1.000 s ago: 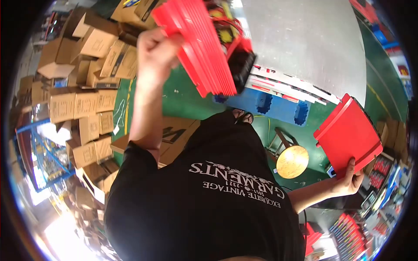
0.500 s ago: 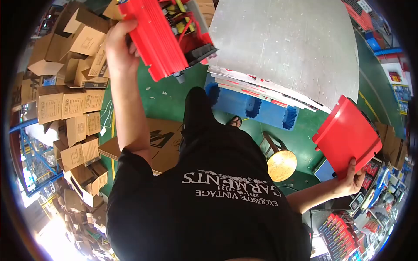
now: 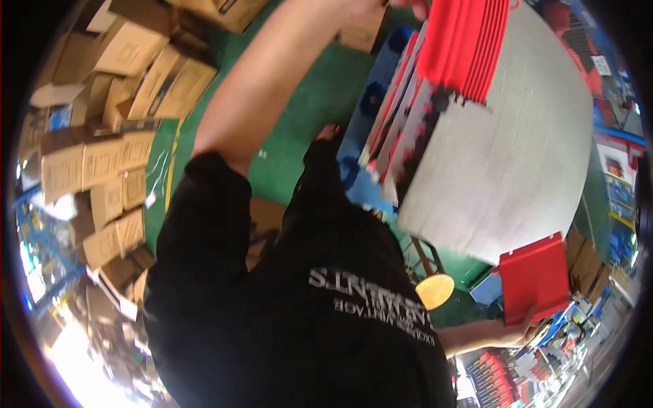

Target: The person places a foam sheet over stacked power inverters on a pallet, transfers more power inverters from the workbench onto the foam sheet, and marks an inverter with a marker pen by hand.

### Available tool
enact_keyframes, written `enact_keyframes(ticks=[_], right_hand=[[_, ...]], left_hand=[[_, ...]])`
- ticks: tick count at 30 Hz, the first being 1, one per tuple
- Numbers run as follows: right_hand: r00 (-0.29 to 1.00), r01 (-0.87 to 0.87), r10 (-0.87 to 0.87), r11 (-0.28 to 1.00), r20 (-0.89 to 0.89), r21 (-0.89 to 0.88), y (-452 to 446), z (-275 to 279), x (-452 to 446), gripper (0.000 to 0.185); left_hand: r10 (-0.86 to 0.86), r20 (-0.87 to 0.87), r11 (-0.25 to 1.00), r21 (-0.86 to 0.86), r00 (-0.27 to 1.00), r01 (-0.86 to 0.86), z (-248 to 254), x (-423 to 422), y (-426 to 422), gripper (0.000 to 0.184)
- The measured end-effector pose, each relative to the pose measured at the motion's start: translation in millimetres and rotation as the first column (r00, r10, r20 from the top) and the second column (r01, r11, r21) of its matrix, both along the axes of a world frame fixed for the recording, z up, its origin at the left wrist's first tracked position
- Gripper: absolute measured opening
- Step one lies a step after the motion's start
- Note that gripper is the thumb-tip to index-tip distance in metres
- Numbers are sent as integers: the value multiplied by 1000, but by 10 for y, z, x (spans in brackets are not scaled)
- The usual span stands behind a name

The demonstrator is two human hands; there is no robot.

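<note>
My left hand [image 3: 413, 7], partly cut off by the top edge of the view, is closed on a red ribbed metal housing [image 3: 466, 51]. That housing is above the near-left part of a large grey sheet-topped stack [image 3: 507, 156]; contact between them cannot be made out. Its inner parts are turned out of sight, although the earlier frame shows components and wiring inside. Low on the right, my right hand [image 3: 524, 332] grips the lower edge of a flat red cover panel [image 3: 536, 277], with the fingers partly behind it. The panel is held up near the stack's near-right corner.
Cardboard boxes [image 3: 102, 160] are piled along the left side. A blue pallet [image 3: 360, 136] lies under the stack. Near my body stands a round wooden stool [image 3: 435, 291]. Several red units [image 3: 491, 377] sit at the lower right, beside cluttered shelves.
My view has turned. My left hand has carried the red housing rightward from the floor side to over the stack, turning it. The red panel appears lower, still in my right hand.
</note>
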State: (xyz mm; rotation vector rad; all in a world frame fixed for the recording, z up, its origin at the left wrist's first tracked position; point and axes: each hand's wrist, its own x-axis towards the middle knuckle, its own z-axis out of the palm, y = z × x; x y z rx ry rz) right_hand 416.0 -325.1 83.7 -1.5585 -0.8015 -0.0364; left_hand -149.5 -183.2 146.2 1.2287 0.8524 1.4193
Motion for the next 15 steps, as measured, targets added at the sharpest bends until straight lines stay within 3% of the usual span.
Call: enact_keyframes(ticks=[2,3,5,10,12,15], right_hand=[[991,131,-132,987,-7,-97,177,179,-685,12],[997,-10,2,994,-72,-106,167,66,-395,14],[999,21,-26,986,-24,-167,401,255,-1109,16],[991,50,-5,944,136,-327,551,376,-1549,13],[994,-28,59,955,97,-295,618,328,-1637,16],[994,-62,87,942,60,-330,677,331,-1833,20]], left_hand=[[61,9,994,-92,998,-60,-56,-393,301,29],[85,20,985,-153,996,-81,-89,-582,441,28],[146,53,962,-239,988,-129,-87,-870,750,23],[166,93,964,-223,982,-142,-531,-1458,1167,25],[182,87,972,-164,979,-166,-579,-1570,1197,27],[291,-44,931,-216,956,-294,-869,-1703,1236,19]])
